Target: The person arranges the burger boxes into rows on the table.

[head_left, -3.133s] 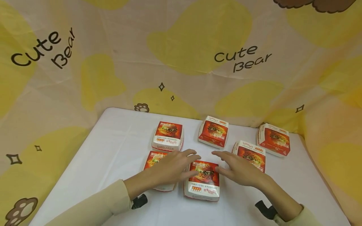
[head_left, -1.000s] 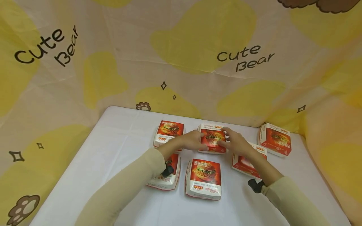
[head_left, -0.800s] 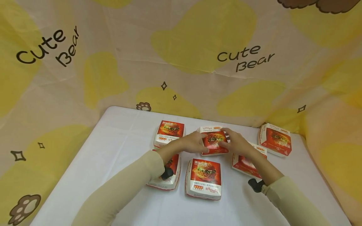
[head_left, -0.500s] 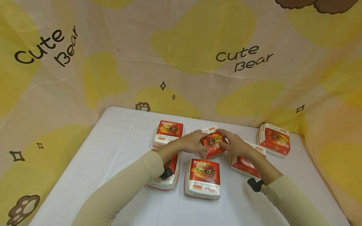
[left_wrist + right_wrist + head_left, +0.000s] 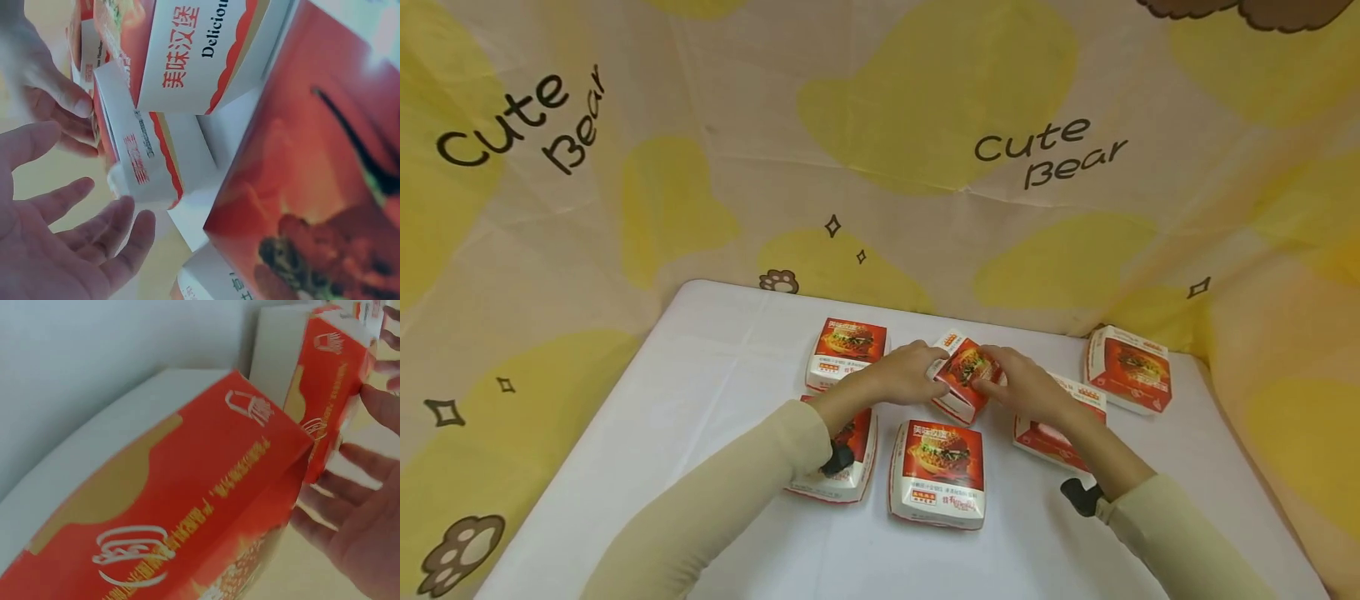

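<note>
A red and white burger box (image 5: 966,371) lies askew between my two hands, behind the front middle box. My right hand (image 5: 1026,387) grips its right side, with the thumb on the top face and the fingers at the far edge. My left hand (image 5: 906,375) is at the left side of the box. In the left wrist view, my left fingers (image 5: 103,234) are spread and loosely bent right beside the white side of the turned burger box (image 5: 150,147). The right wrist view has the same burger box (image 5: 331,381) at my right fingertips.
Other burger boxes stand around: front middle box (image 5: 936,479), front left box (image 5: 853,479) partly under my left wrist, rear left box (image 5: 848,350), right box (image 5: 1048,437) partly under my right hand, and far right box (image 5: 1127,371). They stand on a white table (image 5: 715,367).
My hands have moved from the front middle box to the one behind it. That burger box has turned counterclockwise and come slightly nearer. The other boxes keep their places.
</note>
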The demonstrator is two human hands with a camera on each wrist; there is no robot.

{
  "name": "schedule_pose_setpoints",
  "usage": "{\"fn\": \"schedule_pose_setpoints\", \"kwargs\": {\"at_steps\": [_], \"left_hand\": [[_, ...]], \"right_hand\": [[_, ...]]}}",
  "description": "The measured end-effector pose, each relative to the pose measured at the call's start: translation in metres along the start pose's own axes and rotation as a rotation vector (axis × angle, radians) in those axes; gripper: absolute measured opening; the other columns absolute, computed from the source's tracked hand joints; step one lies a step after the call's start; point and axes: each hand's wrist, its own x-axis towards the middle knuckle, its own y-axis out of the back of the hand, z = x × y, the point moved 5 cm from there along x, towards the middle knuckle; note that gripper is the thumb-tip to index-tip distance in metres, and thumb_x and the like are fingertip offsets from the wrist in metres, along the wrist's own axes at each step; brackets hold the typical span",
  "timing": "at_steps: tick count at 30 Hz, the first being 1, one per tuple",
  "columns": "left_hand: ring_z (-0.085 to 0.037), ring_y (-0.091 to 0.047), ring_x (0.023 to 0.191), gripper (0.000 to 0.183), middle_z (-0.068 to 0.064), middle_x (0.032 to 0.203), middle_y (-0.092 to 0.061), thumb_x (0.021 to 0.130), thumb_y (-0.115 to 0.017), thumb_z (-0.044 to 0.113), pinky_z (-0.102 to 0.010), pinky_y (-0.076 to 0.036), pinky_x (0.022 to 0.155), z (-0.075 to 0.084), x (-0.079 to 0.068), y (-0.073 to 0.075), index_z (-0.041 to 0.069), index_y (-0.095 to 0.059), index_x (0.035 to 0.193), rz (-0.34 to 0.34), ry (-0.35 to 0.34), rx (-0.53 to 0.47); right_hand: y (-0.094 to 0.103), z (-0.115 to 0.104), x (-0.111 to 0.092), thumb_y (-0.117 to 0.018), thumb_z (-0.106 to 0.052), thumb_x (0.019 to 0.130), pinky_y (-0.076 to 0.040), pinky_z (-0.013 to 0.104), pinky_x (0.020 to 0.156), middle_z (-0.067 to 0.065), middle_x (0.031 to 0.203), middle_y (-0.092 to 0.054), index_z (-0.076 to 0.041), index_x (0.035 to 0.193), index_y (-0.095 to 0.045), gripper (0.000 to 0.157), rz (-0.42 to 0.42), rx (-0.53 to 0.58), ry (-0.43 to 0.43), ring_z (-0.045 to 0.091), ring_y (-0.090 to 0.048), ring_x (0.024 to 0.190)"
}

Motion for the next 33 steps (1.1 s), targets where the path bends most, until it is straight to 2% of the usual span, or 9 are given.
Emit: {"fn": "schedule_pose_setpoints", "kwargs": {"at_steps": [5,9,12,16,19,22,26,30,33], "left_hand": [[-0.033,-0.041,0.139,0.057,-0.013,0.151,-0.046,0.097,-0.061,0.027,-0.048,-0.036,0.111,0.0,0.0002,-0.0037,0.008,-0.047,0.148,-0.022,0.025,0.021],[-0.029,-0.042,0.138,0.056,-0.014,0.149,-0.047,0.096,-0.061,0.026,-0.046,-0.038,0.111,-0.0004,-0.0002,-0.0061,0.006,-0.047,0.147,-0.039,0.017,-0.009],[-0.028,-0.043,0.137,0.056,-0.015,0.146,-0.049,0.096,-0.062,0.026,-0.045,-0.038,0.111,-0.0003,-0.0006,-0.0062,0.004,-0.049,0.146,-0.036,-0.002,-0.005],[-0.03,-0.045,0.135,0.051,-0.014,0.144,-0.052,0.097,-0.061,0.024,-0.048,-0.04,0.108,0.0021,-0.0017,-0.0052,0.002,-0.052,0.142,-0.016,-0.04,-0.006],[-0.031,-0.044,0.137,0.052,-0.013,0.146,-0.051,0.096,-0.06,0.023,-0.05,-0.04,0.108,0.0026,-0.0019,-0.0043,0.004,-0.05,0.144,0.002,-0.047,-0.014],[-0.032,-0.035,0.143,0.057,-0.013,0.153,-0.042,0.096,-0.059,0.024,-0.054,-0.034,0.112,0.0012,-0.0019,-0.0039,0.008,-0.045,0.149,0.013,-0.024,-0.004],[-0.03,-0.034,0.144,0.058,-0.011,0.155,-0.04,0.097,-0.059,0.025,-0.052,-0.031,0.114,0.0,-0.0013,-0.0047,0.009,-0.043,0.151,0.012,-0.015,0.02],[-0.028,-0.04,0.14,0.054,-0.009,0.15,-0.047,0.097,-0.059,0.024,-0.048,-0.035,0.112,-0.0004,-0.0012,-0.0049,0.007,-0.048,0.147,0.016,-0.021,0.008],[-0.028,-0.042,0.139,0.052,-0.009,0.147,-0.05,0.097,-0.06,0.024,-0.048,-0.036,0.111,-0.0005,-0.0013,-0.0044,0.007,-0.051,0.144,0.027,-0.023,-0.008]], "right_hand": [[-0.0006,0.002,0.0025,-0.064,-0.017,0.097,-0.03,0.066,0.108,0.029,0.151,-0.038,-0.001,0.151,-0.038,0.062,-0.025,0.044,0.052,0.05,-0.033,0.139],[-0.0011,0.0037,0.0007,-0.065,-0.019,0.096,-0.032,0.068,0.105,0.032,0.151,-0.036,-0.003,0.152,-0.036,0.065,0.032,0.011,0.019,0.052,-0.033,0.138],[-0.0025,0.0049,-0.0027,-0.067,-0.027,0.096,-0.038,0.067,0.101,0.03,0.148,-0.04,-0.003,0.151,-0.036,0.068,0.072,0.005,-0.047,0.05,-0.04,0.133],[-0.0067,0.0064,-0.0054,-0.068,-0.033,0.094,-0.046,0.061,0.095,0.028,0.142,-0.048,-0.001,0.15,-0.038,0.07,0.052,0.04,-0.073,0.045,-0.052,0.122],[-0.0077,0.008,-0.0055,-0.069,-0.031,0.094,-0.048,0.059,0.094,0.028,0.14,-0.05,0.0,0.148,-0.04,0.068,0.022,0.05,-0.058,0.044,-0.055,0.119],[-0.0071,0.0092,-0.0036,-0.069,-0.025,0.094,-0.046,0.06,0.097,0.028,0.141,-0.049,0.0,0.147,-0.041,0.065,0.001,0.064,-0.024,0.046,-0.054,0.122],[-0.0069,0.0087,-0.0008,-0.067,-0.017,0.094,-0.041,0.063,0.102,0.028,0.143,-0.048,0.0,0.148,-0.042,0.062,-0.019,0.078,0.028,0.048,-0.049,0.128],[-0.0069,0.0075,0.0014,-0.064,-0.011,0.094,-0.04,0.062,0.103,0.028,0.142,-0.05,0.002,0.147,-0.043,0.058,0.008,0.059,0.055,0.046,-0.049,0.128],[-0.0054,0.0068,0.0005,-0.065,-0.013,0.094,-0.047,0.057,0.096,0.025,0.133,-0.057,0.002,0.144,-0.047,0.055,0.059,0.024,0.023,0.039,-0.057,0.116]]}}
